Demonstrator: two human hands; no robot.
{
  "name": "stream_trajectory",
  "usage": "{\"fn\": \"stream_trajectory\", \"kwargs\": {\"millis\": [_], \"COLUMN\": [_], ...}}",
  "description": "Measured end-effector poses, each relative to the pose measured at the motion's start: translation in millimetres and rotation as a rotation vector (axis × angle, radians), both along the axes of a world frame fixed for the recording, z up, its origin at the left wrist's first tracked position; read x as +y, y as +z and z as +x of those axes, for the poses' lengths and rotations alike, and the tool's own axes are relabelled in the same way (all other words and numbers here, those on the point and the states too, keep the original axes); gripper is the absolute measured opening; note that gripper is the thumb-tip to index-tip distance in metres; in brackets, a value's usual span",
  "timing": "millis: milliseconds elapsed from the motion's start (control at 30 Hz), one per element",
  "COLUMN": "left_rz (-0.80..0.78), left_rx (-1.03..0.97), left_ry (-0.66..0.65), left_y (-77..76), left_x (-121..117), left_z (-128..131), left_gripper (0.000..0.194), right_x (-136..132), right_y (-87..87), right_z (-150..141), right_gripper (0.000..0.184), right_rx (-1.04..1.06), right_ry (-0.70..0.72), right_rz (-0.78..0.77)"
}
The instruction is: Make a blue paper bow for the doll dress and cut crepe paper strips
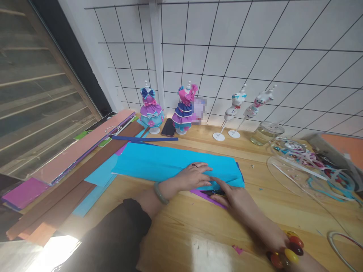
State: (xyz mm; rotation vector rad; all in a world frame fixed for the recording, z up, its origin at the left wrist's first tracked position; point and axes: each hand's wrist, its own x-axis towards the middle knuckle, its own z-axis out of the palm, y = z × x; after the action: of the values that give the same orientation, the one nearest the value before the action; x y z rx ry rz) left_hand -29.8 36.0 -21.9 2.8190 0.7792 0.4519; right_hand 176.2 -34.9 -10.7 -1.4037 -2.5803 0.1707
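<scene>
Black fabric sleeve [113, 234] lies at seven o'clock; the left hand [195, 175], fingers slightly spread, flattens a bright-blue rectangular sheet [153, 156] at twelve. At one, the right hand [234, 194] curls narrowly by a dark slim tool [217, 192], grip unclear. Work looks early, the sheet apparently uncut.

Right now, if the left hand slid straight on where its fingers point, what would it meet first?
Probably the right hand: its fingertips lie just ahead of the left hand's, over the bright blue flat sheet. Whether they already touch is unclear.
</scene>
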Motion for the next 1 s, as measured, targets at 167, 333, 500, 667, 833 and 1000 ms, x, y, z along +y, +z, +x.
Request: {"fn": "stream_trajectory", "kwargs": {"millis": [167, 333, 500, 667, 833, 1000], "left_rz": [0.019, 0.019, 0.004, -0.028, -0.012, 0.055], "left_rx": [-0.006, -0.022, -0.032, -0.008, 0.008, 0.003], "left_ry": [-0.002, 0.011, 0.010, 0.015, 0.009, -0.012], "left_y": [-3.5, -5.3, -3.0, -1.6, -2.0, -3.2], "left_x": [1.4, 1.6, 0.6, 0.4, 0.9, 0.8], "left_z": [0.2, 1.1, 1.1, 0.6, 0.6, -0.2], "left_gripper": [0.035, 0.035, 0.036, 0.033, 0.033, 0.035], "right_x": [2.4, 3.5, 3.0, 3.4, 4.2, 3.7], "right_y": [0.8, 0.6, -4.7, -4.3, -1.1, -1.6], "right_z": [-4.8, -6.4, -3.1, -8.4, -15.5, -12.8], "right_gripper": [0.049, 0.047, 0.054, 0.061, 0.061, 0.055], "right_rx": [-0.018, -0.008, -0.032, -0.054, -0.053, -0.039], "right_ry": [0.006, 0.032, 0.012, -0.003, 0.007, 0.017], "right_rz": [0.027, 0.046, 0.089, 0.131, 0.154, 0.147]}}
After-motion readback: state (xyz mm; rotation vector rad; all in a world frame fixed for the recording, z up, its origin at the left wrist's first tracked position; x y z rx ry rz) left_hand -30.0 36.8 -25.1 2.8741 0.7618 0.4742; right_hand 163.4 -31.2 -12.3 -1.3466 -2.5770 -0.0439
